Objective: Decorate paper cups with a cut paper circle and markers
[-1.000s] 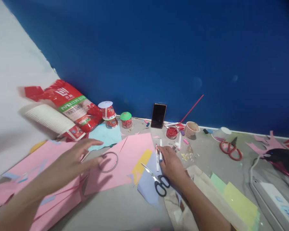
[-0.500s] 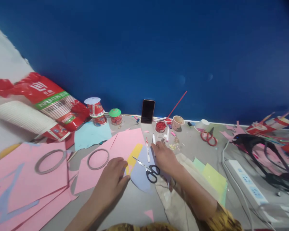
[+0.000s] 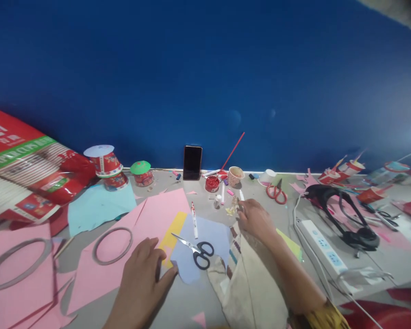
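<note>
My left hand point(image 3: 144, 272) rests by the yellow paper strip point(image 3: 173, 230), thumb and fingers apart, with nothing held. The strip lies on a pale purple paper sheet point(image 3: 215, 228). On these papers lie black-handled scissors point(image 3: 197, 251), blades slightly apart and pointing left. A white marker with red markings point(image 3: 194, 219) lies just beyond them. My right hand point(image 3: 256, 221) is closed on a white marker point(image 3: 241, 195), whose end shows past my fingers. Under my right forearm is a beige cloth bag point(image 3: 256, 278).
Pink sheets point(image 3: 164, 210) bear a grey ring point(image 3: 97, 253). Along the blue wall stand decorated paper cups point(image 3: 104, 162), a phone point(image 3: 192, 162) and a cup of red bits point(image 3: 212, 184). Red-handled scissors point(image 3: 276, 194), a power strip point(image 3: 324, 249) and a black headset point(image 3: 339, 214) lie right.
My right hand has moved right, away from the purple sheet, with the white marker. My left hand has drawn slightly back from the yellow strip. The view has turned right.
</note>
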`<state>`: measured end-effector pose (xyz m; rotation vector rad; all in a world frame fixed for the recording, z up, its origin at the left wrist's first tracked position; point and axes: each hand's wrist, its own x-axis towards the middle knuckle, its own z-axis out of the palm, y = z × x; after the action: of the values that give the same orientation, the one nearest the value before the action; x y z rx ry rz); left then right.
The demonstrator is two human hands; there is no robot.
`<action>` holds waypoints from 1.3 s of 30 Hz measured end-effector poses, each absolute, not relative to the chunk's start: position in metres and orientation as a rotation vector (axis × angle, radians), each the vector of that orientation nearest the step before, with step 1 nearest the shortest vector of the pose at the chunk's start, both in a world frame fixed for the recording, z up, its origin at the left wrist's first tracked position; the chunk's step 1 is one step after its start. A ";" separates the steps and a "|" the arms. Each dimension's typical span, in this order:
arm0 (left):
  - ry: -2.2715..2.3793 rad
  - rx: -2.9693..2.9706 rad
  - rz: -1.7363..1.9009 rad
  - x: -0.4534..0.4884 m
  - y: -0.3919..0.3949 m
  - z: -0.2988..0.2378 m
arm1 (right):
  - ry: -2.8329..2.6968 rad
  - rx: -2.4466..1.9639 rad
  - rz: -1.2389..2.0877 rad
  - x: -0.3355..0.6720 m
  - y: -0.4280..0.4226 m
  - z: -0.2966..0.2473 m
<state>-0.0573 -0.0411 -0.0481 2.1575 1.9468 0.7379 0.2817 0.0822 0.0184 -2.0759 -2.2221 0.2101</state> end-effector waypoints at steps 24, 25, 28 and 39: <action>1.910 2.109 0.808 -0.045 -0.039 -0.044 | -1.969 -1.831 0.498 0.270 0.082 -0.006; 1.913 2.116 0.814 -0.045 -0.040 -0.046 | -1.971 -1.830 0.500 0.264 0.087 -0.004; 1.909 2.139 0.814 -0.045 -0.041 -0.051 | -1.974 -1.829 0.494 0.246 0.104 -0.003; 1.914 2.077 0.798 -0.035 -0.043 -0.046 | -1.906 -1.900 0.240 0.236 0.143 -0.034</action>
<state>-0.0352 -0.0429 -0.0457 2.0769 1.9136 0.7977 0.2356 0.1429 -0.0339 -1.9004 -1.9059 0.2399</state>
